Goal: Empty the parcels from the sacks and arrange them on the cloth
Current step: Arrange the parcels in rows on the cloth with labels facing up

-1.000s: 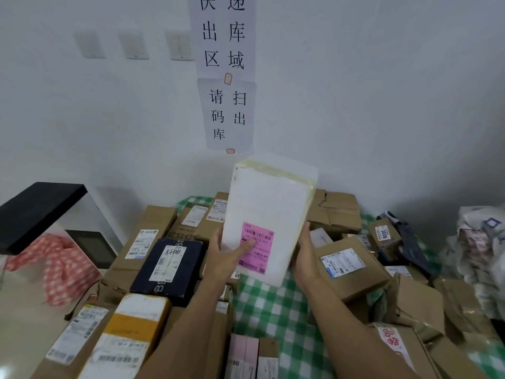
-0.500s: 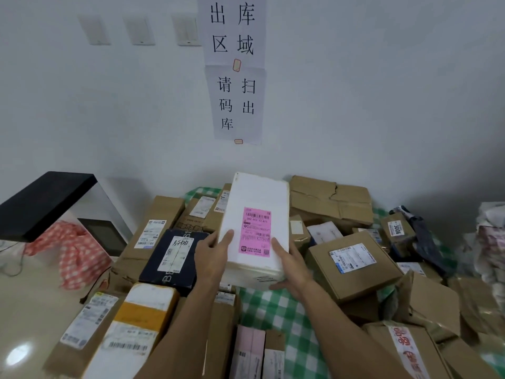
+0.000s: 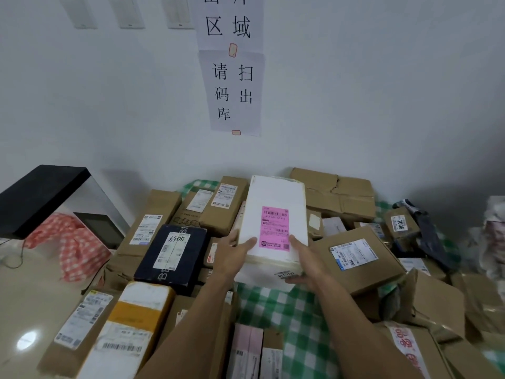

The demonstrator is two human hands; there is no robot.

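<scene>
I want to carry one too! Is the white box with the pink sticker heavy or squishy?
Probably stiff: the white box has straight edges while gripped by the left hand and right hand. It looks like foam, so likely light. Flat sides: it shouldn't roll.

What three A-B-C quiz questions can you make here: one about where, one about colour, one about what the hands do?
1. Where is the dark blue box? A left of the white parcel B right of it C on it
2. The parcel's label is A yellow B pink C green
3. The left hand and right hand are A idle B tearing tape C holding the parcel
A: the box lies to its left. B: the label is pink. C: both hands grip its near end.
</scene>
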